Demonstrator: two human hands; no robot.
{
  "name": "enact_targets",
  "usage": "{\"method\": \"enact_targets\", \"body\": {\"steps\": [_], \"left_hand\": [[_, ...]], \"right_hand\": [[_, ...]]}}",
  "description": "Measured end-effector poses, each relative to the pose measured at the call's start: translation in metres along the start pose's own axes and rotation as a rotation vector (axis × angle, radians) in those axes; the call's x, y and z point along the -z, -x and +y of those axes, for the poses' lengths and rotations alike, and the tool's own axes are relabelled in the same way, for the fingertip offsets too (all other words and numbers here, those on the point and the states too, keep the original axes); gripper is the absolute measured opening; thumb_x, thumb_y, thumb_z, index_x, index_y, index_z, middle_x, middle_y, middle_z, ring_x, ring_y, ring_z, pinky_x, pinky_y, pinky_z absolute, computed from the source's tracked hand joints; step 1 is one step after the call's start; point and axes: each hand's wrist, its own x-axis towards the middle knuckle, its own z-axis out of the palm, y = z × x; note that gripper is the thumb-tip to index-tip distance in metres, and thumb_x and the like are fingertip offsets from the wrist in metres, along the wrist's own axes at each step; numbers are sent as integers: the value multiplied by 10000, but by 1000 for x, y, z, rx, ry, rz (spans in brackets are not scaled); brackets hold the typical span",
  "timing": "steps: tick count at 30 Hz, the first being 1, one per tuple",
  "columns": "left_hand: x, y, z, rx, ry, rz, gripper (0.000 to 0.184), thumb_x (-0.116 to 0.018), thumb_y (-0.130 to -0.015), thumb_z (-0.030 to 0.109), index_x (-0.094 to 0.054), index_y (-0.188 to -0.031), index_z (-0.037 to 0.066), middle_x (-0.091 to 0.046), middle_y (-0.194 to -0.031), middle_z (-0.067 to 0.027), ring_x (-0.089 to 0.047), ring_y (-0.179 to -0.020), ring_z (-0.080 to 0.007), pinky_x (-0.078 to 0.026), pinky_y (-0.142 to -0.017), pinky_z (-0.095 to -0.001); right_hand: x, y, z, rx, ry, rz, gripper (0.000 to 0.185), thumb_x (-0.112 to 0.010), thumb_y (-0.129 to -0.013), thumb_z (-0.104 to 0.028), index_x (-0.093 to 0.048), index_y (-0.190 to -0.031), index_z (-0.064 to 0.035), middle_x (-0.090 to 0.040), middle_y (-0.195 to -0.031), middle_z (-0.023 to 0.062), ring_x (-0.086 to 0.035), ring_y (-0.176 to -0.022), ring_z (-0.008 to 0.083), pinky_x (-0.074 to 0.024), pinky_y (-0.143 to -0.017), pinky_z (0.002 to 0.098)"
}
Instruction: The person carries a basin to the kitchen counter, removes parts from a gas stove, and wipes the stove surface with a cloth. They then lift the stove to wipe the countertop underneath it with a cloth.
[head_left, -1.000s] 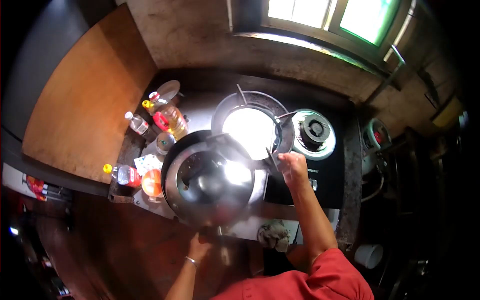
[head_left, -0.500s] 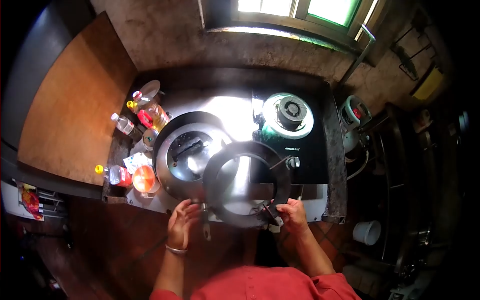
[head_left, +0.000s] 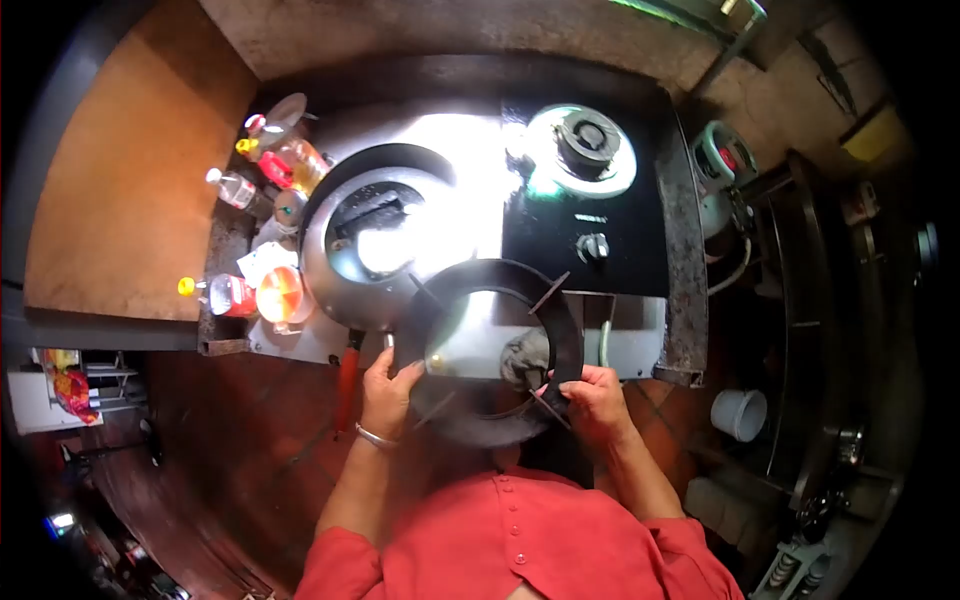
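Note:
A dark round pot stand [head_left: 568, 345] with metal prongs is held up in front of the counter's edge, and its lower rim is blurred. My right hand [head_left: 597, 400] grips the rim at the lower right. A crumpled grey rag [head_left: 527, 358] shows through the ring's opening beside the right fingertips. On the opposite side my left hand [head_left: 388, 392] has its thumb against the rim; its other fingers are partly hidden. Behind the ring is a wok [head_left: 335, 265] with a shiny metal lid-like disc and a red handle [head_left: 347, 390] pointing toward me.
The black gas stove [head_left: 630, 235] shows a bare burner [head_left: 588, 143] at the back right. Bottles [head_left: 232, 295] and an orange-and-white container [head_left: 280, 293] line the counter's left side. A gas cylinder [head_left: 722, 200] stands beyond the right edge. A white bucket [head_left: 739, 414] is at lower right.
The pot stand has turned, bringing its prongs to different places. My left hand has moved from apart to the rim. The view has tilted down, and the rag now shows through the ring.

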Motion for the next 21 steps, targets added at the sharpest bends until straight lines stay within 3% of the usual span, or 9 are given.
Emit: {"method": "enact_targets", "body": {"steps": [2,9,10,12,15,17,19,20,21], "left_hand": [[-10,5,-6,-38,-118,-23,297,-628,-860,9,-610,-1154,-28,-663,-1038,-39,-607,-898,-114,-493,-811,-254],[-85,33,-21,-49,-255,-93,210,-654,-859,35,-638,-1066,7,-649,-945,5,-577,-835,-81,-478,-754,-257],[-102,39,-24,-39,-239,-122,196,-655,-861,36,-638,-1055,8,-647,-943,7,-576,-837,-82,-477,-754,-258],[-134,49,-40,16,-255,-153,144,-637,-874,20,-640,-1018,14,-646,-941,-2,-580,-827,-98,-477,-760,-268],[-190,68,-75,-49,-164,-374,68,-623,-905,51,-657,-950,13,-650,-903,-30,-593,-773,-107,-494,-719,-271],[-236,92,-94,10,-150,-442,99,-568,-884,-12,-654,-933,-3,-663,-984,-75,-631,-844,-164,-511,-811,-325],[-287,113,-124,-116,-80,-575,105,-602,-901,19,-635,-1001,15,-644,-971,-44,-598,-840,-142,-492,-790,-303],[-287,100,-156,-282,-226,-793,151,-596,-916,51,-618,-1060,13,-631,-1037,-66,-595,-878,-150,-492,-815,-314],[-311,117,-167,-157,-209,-735,187,-617,-896,82,-609,-1071,18,-619,-1060,-87,-587,-925,-167,-488,-839,-320]], "right_hand": [[8,13,-5,1,-40,39,223,-512,-788,68,-614,-984,104,-684,-894,207,-690,-835,279,-553,-824,388],[71,78,-20,212,119,72,235,-522,-827,42,-610,-1039,89,-696,-955,199,-681,-870,236,-539,-836,359],[74,94,-29,218,97,124,182,-570,-841,-22,-710,-951,15,-714,-900,64,-612,-815,99,-479,-760,250],[107,118,-21,288,105,189,187,-569,-841,-21,-712,-956,14,-711,-903,52,-608,-829,86,-477,-752,245],[173,165,-1,361,231,308,202,-574,-857,-26,-706,-1007,6,-699,-899,26,-591,-838,60,-471,-745,232],[215,201,18,452,243,405,221,-580,-874,-36,-694,-1062,-7,-687,-877,6,-571,-805,43,-459,-715,221],[250,234,39,608,163,510,248,-588,-893,-51,-679,-1123,-25,-673,-840,-12,-545,-735,28,-441,-657,208],[276,244,63,635,208,631,273,-594,-908,-59,-663,-1171,-48,-653,-825,-36,-526,-710,40,-434,-638,211],[286,271,59,534,170,709,273,-594,-906,-56,-664,-1169,-48,-651,-831,-41,-531,-723,44,-439,-646,215]]}}
